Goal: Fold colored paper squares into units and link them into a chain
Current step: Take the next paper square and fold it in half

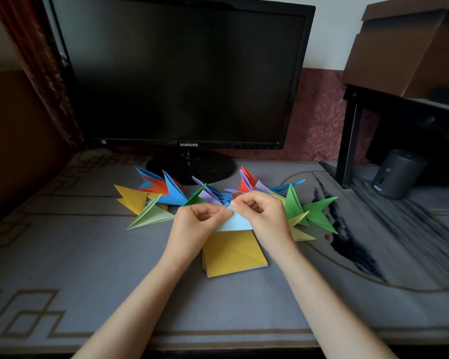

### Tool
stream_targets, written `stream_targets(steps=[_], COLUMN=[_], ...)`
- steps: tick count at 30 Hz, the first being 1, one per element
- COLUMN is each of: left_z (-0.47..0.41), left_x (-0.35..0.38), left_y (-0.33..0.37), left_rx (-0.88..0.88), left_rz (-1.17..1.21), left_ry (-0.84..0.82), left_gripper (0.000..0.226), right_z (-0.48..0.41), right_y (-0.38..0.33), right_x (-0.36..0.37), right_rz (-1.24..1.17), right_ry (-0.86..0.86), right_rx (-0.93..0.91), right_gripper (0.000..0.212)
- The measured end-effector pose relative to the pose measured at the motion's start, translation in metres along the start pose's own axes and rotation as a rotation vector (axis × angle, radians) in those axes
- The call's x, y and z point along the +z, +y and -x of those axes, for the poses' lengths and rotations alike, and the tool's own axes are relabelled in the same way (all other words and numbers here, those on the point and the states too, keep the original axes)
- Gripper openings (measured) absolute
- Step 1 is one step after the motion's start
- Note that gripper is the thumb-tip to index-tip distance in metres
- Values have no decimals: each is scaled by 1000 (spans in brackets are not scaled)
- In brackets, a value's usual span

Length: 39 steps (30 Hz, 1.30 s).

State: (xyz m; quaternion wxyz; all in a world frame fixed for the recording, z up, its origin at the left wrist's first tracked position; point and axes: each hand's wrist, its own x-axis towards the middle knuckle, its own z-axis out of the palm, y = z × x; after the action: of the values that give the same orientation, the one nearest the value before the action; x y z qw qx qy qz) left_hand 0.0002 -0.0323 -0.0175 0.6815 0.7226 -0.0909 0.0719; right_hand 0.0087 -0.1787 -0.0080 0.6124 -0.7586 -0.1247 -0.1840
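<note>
- L hand (197, 216), centre frame: fingers curled, thumb + forefinger pinching the upper edge of a light-blue sheet (235, 223).
- R hand (261, 212) just beside it, also curled, pinching the same sheet at its top corner. The two hands' fingertips are nearly touching.
- Sheet is held between the hands, over the near part of the desk. It looks part-folded into a narrow strip, but the creases are hidden by the fingers.
- Step, as I read it: mid-fold on one new unit, no linking yet.
- Next move prob. needs the corner lined up w/ the edge, then the crease pressed flat. Thin paper may slip, so one hand should anchor.
- Just below the hands: stack of yellow squares (235, 256), lower centre, top partly covered by sheet + wrists.
- Behind the hands, L to R across mid-frame: finished pointed units (174, 194) in yellow, pale green, blue, orange, purple, red, green. Can't tell if they're interlinked.
- In the way: units crowd close behind the fingers, so there's little room to lay the sheet down.
- Further out: dark monitor (182, 73) upper centre, its base (213, 168) just behind the units; grey cylinder (397, 173) at right; cardboard box (412, 42) upper right; patterned desk mat (101, 268) underneath.
</note>
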Motion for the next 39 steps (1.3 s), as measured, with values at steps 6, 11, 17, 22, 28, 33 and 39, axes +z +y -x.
stream_targets(steps=[6,11,17,22,28,33,39], left_z=[-1,-2,-1,0,1,-1,-1], left_x=[0,-1,-3,-1,-3,-3,-2], left_y=[2,0,3,2,5,1,0], left_rx=[-63,-23,55,44,36,25,27], left_rz=[12,-83,-124,-57,-28,69,78], left_ry=[-77,-140,-231,-272,-276,-112,-78], left_gripper=[19,28,43,47,47,37,33], right_z=[1,0,-1,0,0,0,2], right_y=[6,10,13,12,11,8,6], right_x=[-1,-4,-12,-14,-15,-16,-14], right_rz=[17,29,51,46,32,4,5], right_ry=[48,59,100,105,118,162,177], right_rx=[34,61,66,59,76,68,62], right_gripper=[23,23,21,24,14,14,12])
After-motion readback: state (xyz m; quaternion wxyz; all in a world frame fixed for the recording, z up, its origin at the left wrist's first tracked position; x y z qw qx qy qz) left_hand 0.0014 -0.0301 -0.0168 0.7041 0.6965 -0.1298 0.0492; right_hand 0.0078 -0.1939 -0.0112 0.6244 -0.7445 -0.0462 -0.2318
